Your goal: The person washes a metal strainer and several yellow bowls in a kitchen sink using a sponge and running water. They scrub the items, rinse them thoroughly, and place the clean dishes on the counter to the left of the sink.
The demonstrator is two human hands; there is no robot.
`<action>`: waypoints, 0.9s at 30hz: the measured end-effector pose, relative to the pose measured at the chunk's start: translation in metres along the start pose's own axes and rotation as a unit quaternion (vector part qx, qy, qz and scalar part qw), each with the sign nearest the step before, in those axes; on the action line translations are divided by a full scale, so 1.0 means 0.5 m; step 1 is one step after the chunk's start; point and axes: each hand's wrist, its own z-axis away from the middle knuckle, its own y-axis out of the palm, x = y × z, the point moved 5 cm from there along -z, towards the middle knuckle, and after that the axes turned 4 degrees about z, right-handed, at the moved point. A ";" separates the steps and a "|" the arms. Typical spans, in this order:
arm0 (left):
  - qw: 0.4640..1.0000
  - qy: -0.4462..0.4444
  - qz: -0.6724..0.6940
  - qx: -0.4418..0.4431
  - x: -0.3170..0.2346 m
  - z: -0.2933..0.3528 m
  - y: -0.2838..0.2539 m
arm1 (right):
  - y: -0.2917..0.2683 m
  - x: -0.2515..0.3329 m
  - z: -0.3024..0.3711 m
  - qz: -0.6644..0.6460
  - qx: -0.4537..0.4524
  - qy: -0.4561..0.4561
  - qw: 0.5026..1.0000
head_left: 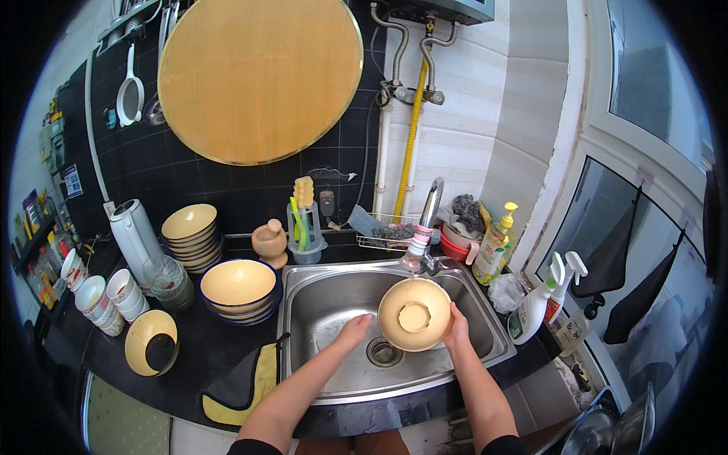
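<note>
A cream bowl (394,337) is turned with its underside and foot ring toward me, over the sink (303,371) and below the faucet (432,205). My right hand (456,327) grips the bowl's right rim. To the bowl's left, my left hand (354,332) hovers over the basin, apart from the bowl. Its fingers look curled together, and nothing shows in them. Below the bowl's lower left edge lies the drain strainer (384,352). The faucet's spout end hangs right at the bowl's upper rim.
Left of the sink stand stacked blue-rimmed bowls (239,284), more stacked bowls (191,227), a single bowl (139,341), cups (97,297), and a kettle (136,235). A black-and-yellow cloth (262,371) hangs over the counter edge. Spray bottles (531,312) and a yellow-pump bottle (494,250) stand at right.
</note>
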 end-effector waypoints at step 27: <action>0.816 0.036 0.577 0.013 0.029 -0.040 0.046 | 0.138 0.021 -0.091 0.418 -0.033 -0.111 0.901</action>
